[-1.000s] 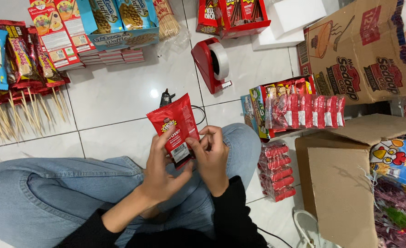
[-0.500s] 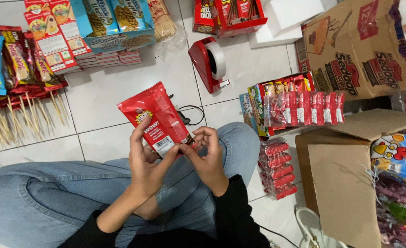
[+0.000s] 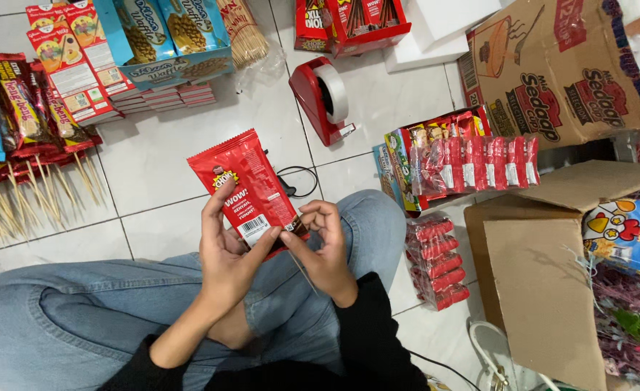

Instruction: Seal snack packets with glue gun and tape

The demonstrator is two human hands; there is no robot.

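Left hand (image 3: 227, 250): we are wrapping our fingers up the left edge of the red snack packet (image 3: 251, 187), thumb pressing across its lower end, so this hand is closed on it.
Right hand (image 3: 325, 242): we are pinching the packet's lower right corner between thumb and fingertips; this hand is gripping too, only more lightly.
Packet: it is sitting at the centre of the frame, tilted with its top toward the upper left, held above our knees in blue jeans (image 3: 81, 311) and off the white tiled floor (image 3: 160, 156).
Doing it well, as we judge it: we are better off keeping the left grip steady and letting the right fingertips do the fine work at the corner, without crushing the contents.
Right of centre: an open display box of red sachets (image 3: 472, 161) is standing by our knee, with small red rolls (image 3: 435, 261) just below it.
Farther up: a red tape dispenser (image 3: 323, 98) is resting on the tiles.
Upper left: wafer boxes (image 3: 168, 36) and bamboo skewers (image 3: 16, 199) are lying spread out.
Right side: brown cartons (image 3: 551, 65) are standing, well apart from our hands.
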